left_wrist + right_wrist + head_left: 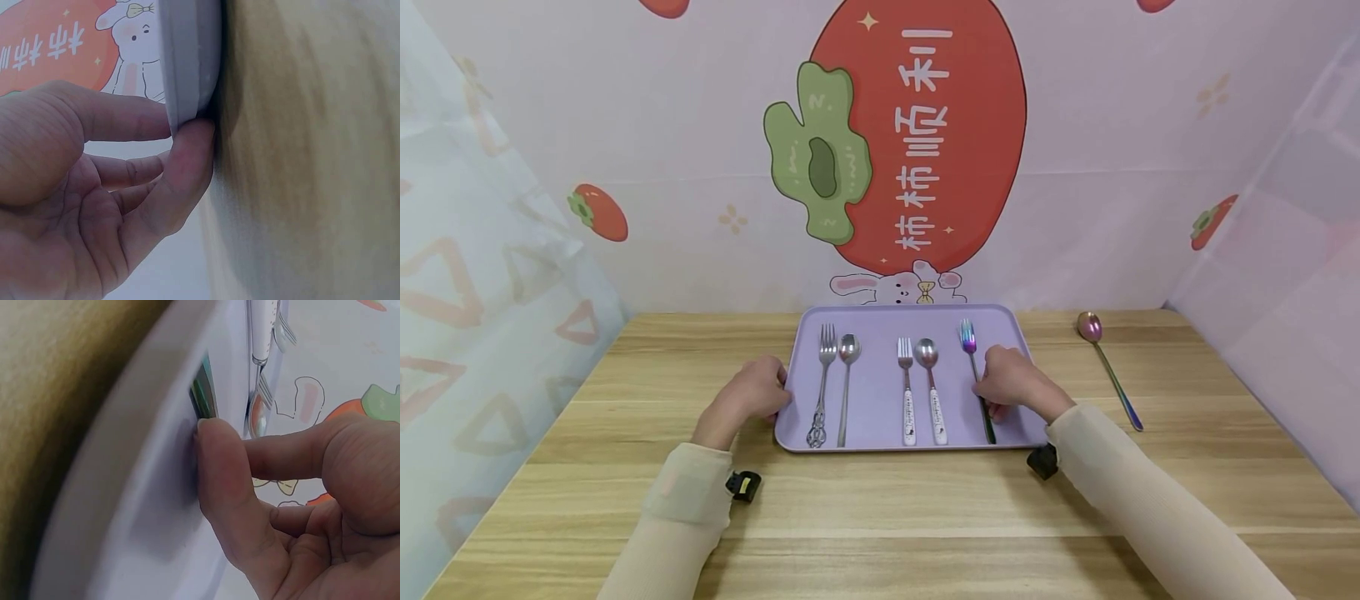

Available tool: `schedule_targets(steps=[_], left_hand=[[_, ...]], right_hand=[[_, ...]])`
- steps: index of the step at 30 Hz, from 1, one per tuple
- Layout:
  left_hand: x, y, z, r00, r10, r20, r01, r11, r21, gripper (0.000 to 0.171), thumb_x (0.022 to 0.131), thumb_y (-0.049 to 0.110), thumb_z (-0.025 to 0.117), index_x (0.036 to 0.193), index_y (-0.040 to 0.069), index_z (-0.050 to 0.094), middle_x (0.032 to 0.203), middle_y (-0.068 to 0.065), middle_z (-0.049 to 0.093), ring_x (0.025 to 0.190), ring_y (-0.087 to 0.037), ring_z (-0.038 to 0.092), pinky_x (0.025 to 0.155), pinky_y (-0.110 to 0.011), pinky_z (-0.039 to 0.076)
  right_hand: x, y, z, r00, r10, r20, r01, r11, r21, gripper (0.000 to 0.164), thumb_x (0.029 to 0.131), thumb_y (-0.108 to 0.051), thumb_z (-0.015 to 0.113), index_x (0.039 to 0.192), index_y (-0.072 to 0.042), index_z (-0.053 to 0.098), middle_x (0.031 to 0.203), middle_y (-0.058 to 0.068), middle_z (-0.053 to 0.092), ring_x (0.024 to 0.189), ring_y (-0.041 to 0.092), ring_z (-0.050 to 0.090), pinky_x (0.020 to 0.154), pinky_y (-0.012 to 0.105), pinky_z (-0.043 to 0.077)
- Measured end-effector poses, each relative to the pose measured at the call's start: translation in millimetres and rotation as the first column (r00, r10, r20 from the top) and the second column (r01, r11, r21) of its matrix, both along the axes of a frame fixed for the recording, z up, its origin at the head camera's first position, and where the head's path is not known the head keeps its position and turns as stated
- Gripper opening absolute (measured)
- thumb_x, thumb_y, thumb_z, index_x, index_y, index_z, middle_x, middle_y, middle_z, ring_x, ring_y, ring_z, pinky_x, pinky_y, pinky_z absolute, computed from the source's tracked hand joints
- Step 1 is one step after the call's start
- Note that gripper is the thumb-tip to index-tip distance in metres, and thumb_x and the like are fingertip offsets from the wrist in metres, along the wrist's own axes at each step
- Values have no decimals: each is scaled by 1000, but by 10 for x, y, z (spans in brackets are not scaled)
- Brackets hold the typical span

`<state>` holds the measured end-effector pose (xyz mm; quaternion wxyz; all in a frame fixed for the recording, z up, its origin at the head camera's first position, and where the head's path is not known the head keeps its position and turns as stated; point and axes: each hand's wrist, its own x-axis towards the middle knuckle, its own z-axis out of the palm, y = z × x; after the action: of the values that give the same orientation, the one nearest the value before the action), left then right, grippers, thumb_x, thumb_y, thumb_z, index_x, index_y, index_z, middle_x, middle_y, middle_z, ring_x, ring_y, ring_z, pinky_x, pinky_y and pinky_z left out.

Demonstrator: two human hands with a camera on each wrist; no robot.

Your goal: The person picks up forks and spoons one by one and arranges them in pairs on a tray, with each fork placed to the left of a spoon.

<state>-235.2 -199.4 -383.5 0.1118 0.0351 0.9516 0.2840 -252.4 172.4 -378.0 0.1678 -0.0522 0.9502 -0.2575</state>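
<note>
A lilac tray [876, 417] lies on the table. My left hand [762, 387] is at its left edge, thumb and finger pinching the rim [187, 69]. On the tray's right side, my right hand [1009, 379] pinches the handle of a rainbow-coloured fork [968, 340], whose tines point away from me. In the right wrist view, part of the fork handle [203, 394] shows above the fingertips. Left of it lie a small spoon [927, 354] and a small fork [906, 358] with white patterned handles. Farther left are a silver spoon [848, 350] and a silver fork with an ornate handle [827, 346].
A rainbow-coloured spoon [1092, 327] lies on the wooden table [880, 525], right of the tray. A cloth backdrop [700, 108] with printed persimmons and a rabbit stands behind the table and along both sides.
</note>
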Motion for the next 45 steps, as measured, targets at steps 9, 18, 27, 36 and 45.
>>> schedule_targets(steps=[9,18,27,36,45], left_hand=[[-2,5,1,1000,2,8,-2,1000,5,15,86,-3,60,99,-11,60,86,-19,64,63,-22,66,55,-32,57],[9,5,18,1000,6,14,-6,1000,15,17,86,-3,60,101,-11,59,88,-20,64,65,-23,67,56,-33,58],[2,2,10,1000,11,19,-11,1000,22,17,86,-4,60,101,-11,59,87,-20,64,64,-23,67,56,-32,58],[13,3,21,1000,7,15,-8,1000,25,16,86,-4,60,100,-11,59,87,-20,64,64,-23,67,56,-33,58],[14,2,14,1000,11,18,-11,1000,24,16,85,-4,59,99,-11,59,87,-20,64,64,-23,67,56,-33,58]], right_hand=[[52,-8,-1,999,-6,-40,8,998,58,24,94,-13,65,73,-2,65,59,7,64,52,16,62,50,26,49],[109,46,27,990,21,-143,-6,994,108,37,92,-21,68,58,-11,57,53,0,51,51,13,48,49,25,36],[134,123,96,971,72,-227,-53,994,91,25,89,-20,71,68,-10,61,61,3,57,58,17,54,53,29,42],[128,194,123,957,132,-260,-116,991,73,14,92,-16,70,85,-5,65,73,4,61,64,18,57,57,31,48],[125,307,181,951,122,-283,-102,991,85,18,93,-16,69,95,1,65,84,10,65,69,20,59,59,32,51]])
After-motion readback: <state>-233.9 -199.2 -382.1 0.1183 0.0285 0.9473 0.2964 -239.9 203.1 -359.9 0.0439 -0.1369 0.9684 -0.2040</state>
